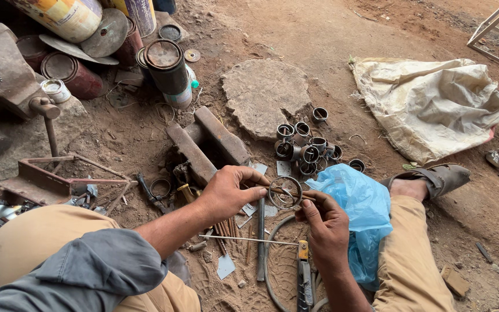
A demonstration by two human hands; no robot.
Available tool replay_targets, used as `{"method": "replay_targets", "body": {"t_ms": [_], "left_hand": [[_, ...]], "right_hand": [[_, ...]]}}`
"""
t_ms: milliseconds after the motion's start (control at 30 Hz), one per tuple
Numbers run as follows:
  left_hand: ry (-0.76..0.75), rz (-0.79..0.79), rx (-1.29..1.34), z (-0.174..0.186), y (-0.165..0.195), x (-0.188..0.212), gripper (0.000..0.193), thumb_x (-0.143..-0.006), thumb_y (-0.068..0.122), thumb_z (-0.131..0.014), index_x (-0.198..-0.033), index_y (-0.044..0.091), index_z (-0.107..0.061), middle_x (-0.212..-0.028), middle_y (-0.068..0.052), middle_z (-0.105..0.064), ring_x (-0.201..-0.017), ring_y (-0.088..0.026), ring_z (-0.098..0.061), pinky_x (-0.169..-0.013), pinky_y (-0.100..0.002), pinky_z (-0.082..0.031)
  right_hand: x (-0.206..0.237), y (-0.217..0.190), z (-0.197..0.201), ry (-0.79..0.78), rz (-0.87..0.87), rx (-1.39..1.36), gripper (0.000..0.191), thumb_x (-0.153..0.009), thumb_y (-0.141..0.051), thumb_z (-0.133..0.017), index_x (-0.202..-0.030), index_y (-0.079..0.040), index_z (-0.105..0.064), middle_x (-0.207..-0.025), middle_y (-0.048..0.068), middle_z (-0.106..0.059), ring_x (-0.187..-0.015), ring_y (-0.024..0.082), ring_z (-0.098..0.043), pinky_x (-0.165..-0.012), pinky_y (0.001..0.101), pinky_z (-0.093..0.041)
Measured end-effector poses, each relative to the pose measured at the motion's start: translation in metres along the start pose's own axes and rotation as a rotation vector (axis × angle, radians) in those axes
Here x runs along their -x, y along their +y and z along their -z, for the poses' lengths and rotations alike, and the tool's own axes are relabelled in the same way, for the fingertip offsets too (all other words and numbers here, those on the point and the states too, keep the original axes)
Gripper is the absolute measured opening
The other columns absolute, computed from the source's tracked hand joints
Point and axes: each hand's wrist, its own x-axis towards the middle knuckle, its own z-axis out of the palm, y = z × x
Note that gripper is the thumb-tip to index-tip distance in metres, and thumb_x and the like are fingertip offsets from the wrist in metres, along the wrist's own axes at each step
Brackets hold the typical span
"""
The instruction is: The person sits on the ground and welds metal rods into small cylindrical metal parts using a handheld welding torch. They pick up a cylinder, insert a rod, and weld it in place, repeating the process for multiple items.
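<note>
1. At the far left, a heap of paint tins [166, 66] and drums is being shown; about six can be counted, but several are being cut off by the frame's top edge, so the count is uncertain.
2. Near the left edge, one rusty angle-iron frame [47, 176] is being seen lying on the dirt, with small scraps around it that are too cluttered to be told apart.
3. Two heavy steel bars [206, 144] are being seen lying side by side, just far of the hands.
4. The left hand [226, 193] is being held closed, its thumb and fingertips pinching the left rim of one metal ring [285, 192].
5. The ring is being held above the ground at the scene's centre, between both hands, with a thin rod crossing it.
6. The right hand [324, 222] is being held closed as well, pinching the ring's right side where the rod ends.
7. One thin wire [244, 238] and one flat strip are being seen lying under the hands; a tool with a yellow part [302, 260] is being cut off at the near edge.
8. Roughly ten short pipe rings [307, 144] are being seen clustered far of the ring; overlapping is making an exact count impossible.
9. One blue plastic bag [359, 214] is being seen resting beside the right leg, partly hidden by it.
10. One sandalled foot [428, 182] and one white sack [428, 104] are being seen at the right.
</note>
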Motion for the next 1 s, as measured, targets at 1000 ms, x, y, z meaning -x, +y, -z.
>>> {"method": "replay_targets", "body": {"t_ms": [1000], "left_hand": [[0.001, 0.072, -0.061, 0.004, 0.019, 0.006, 0.019, -0.091, 0.016, -0.074, -0.106, 0.006, -0.079, -0.087, -0.004, -0.080, -0.075, -0.008, -0.072, -0.071, -0.026, -0.061]], "right_hand": [[0.002, -0.004, 0.001, -0.033, -0.004, -0.104, 0.026, -0.094, -0.009, -0.070, -0.114, 0.007, -0.072, -0.094, 0.017, -0.077, -0.081, 0.021, -0.076, -0.073, 0.0348, -0.065]]}}
